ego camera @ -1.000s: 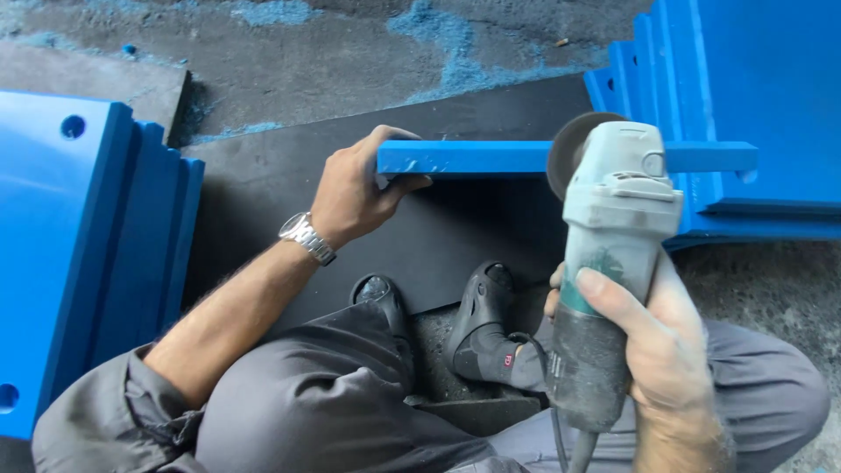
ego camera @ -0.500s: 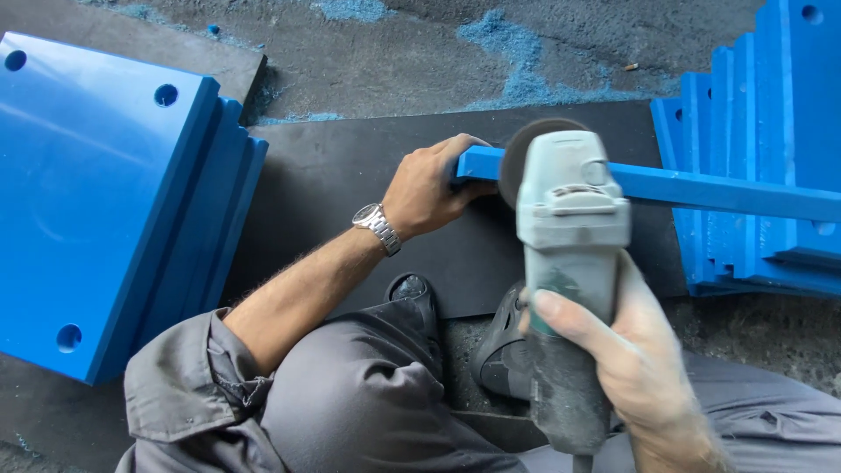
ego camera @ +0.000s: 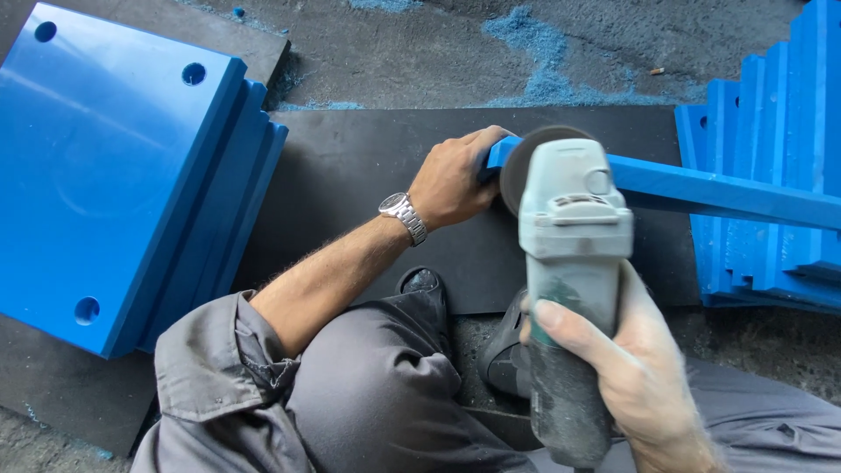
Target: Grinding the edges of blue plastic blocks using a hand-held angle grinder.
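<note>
My left hand point(ego camera: 455, 180) grips the near end of a blue plastic slab point(ego camera: 727, 194) that stands on edge and runs off to the right. A silver watch point(ego camera: 403, 215) sits on that wrist. My right hand point(ego camera: 635, 372) holds the body of a grey-green angle grinder point(ego camera: 569, 263). Its dark disc point(ego camera: 521, 166) sits against the slab's edge, right beside my left fingers. Both hands hover over a black rubber mat point(ego camera: 368, 184) on the floor.
A stack of thick blue plates with bolt holes point(ego camera: 114, 175) lies to the left. More blue slabs point(ego camera: 771, 175) stand stacked at the right. Blue dust point(ego camera: 534, 52) covers the concrete floor behind. My grey trouser knee point(ego camera: 368, 385) and black shoes point(ego camera: 508, 359) are below.
The view has shifted, so everything sits further right and lower in frame. The grinder disc has stayed by the slab's end close to my left hand.
</note>
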